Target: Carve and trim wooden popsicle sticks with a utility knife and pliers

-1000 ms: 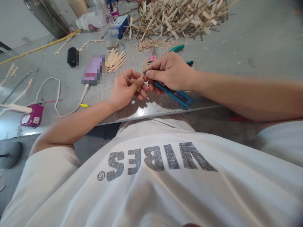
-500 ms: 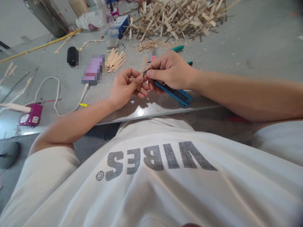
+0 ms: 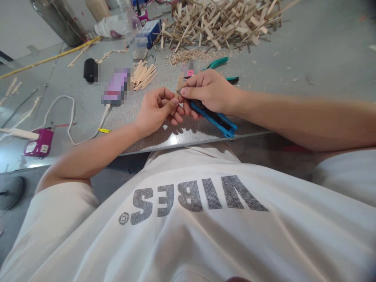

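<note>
Between the thumb and fingers of my left hand (image 3: pixel 161 106) is a flat wooden craft stick (image 3: pixel 179 83), its far end pointing away from me. My right hand (image 3: pixel 210 91) is closed round a blue utility knife (image 3: pixel 216 120), whose handle slants down towards the table's front edge. The dark blade tip is at the stick, close to my left thumb. Part of the knife is hidden under my right fingers. Just beyond my right hand lie green-handled pliers (image 3: pixel 219 62), partly covered by it, and a small pink piece (image 3: pixel 190 73).
A large heap of wooden sticks (image 3: pixel 217 25) lies at the back, with wood shavings (image 3: pixel 188 56) before it. Left of my hands are a small stack of sticks (image 3: pixel 143 74), a phone (image 3: pixel 116 84) on a white cable, a black case (image 3: pixel 89 70) and a purple adapter (image 3: pixel 39 143).
My right hand has shifted slightly down and left with the knife, showing more of the pliers. The knife handle's end is lower. My left hand still pinches the stick.
</note>
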Motion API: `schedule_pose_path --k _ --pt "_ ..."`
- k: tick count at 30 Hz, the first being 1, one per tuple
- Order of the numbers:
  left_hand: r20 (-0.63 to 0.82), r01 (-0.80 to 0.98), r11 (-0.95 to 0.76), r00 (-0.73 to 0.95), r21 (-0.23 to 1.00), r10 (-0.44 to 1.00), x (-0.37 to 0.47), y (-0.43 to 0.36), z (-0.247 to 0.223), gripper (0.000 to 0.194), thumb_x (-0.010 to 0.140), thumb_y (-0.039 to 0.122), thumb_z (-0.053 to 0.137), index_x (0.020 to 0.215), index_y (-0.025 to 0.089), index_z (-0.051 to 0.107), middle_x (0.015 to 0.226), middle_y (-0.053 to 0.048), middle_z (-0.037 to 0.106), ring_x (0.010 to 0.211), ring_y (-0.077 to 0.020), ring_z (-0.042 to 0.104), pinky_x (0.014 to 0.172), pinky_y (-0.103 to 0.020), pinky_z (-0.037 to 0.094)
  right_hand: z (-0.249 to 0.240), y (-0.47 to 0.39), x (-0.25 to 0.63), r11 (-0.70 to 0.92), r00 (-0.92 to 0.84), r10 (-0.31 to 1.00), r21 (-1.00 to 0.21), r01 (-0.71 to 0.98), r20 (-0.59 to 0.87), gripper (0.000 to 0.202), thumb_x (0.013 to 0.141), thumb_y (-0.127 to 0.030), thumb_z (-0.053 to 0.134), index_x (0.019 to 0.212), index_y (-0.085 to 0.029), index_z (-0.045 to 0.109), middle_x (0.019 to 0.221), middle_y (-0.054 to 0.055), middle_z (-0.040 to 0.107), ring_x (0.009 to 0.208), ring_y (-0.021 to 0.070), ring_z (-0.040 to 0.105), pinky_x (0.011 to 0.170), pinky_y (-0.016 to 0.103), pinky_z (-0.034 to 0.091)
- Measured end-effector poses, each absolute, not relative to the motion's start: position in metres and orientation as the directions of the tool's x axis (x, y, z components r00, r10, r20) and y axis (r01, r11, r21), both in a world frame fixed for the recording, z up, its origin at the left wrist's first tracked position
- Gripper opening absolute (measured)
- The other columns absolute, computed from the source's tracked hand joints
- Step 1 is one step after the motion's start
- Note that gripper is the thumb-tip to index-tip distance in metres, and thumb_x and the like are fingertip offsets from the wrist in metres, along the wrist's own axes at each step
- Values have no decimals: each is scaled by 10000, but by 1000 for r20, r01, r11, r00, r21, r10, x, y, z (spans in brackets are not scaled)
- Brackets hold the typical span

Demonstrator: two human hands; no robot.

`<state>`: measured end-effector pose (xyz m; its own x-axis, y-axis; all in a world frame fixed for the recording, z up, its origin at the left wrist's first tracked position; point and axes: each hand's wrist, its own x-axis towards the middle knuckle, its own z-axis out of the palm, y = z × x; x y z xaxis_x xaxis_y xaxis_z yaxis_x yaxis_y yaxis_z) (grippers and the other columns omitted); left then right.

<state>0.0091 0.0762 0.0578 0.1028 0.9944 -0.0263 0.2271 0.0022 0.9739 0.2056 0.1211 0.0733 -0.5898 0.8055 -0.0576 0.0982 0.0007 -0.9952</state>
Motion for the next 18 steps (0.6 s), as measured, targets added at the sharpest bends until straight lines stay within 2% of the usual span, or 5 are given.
schedule_pose_path --k 3,8,13,18 --pt "-28 201 9 94 979 995 10 77 56 273 1098 365 807 958 219 623 730 3 783 715 -208 858 676 -291 681 71 119 204 6 -590 806 -996 84 -45 303 1105 -224 739 818 -227 643 618 -14 695 453 136 614 428 226 508" --pt "-2 209 -9 55 978 998 13 79 57 227 1143 336 722 991 218 600 776 7 809 687 -164 839 679 -256 670 69 123 204 21 -569 823 -999 30 0 346 1174 -95 493 891 -205 659 612 -24 702 451 111 624 412 190 489" --pt "-2 230 -11 55 973 999 14 79 60 180 1159 267 662 1001 217 590 839 -19 846 697 -157 840 701 -261 682 72 126 203 42 -584 811 -995 94 -21 354 1137 -44 507 854 -197 652 592 -14 701 437 121 626 406 199 485" --pt "5 260 -14 35 965 999 13 79 58 154 1157 287 662 1034 217 601 858 -32 857 731 -186 860 710 -291 702 75 122 201 56 -530 847 -988 146 -30 362 1140 -30 476 864 -197 641 585 -7 701 435 139 647 400 210 477"
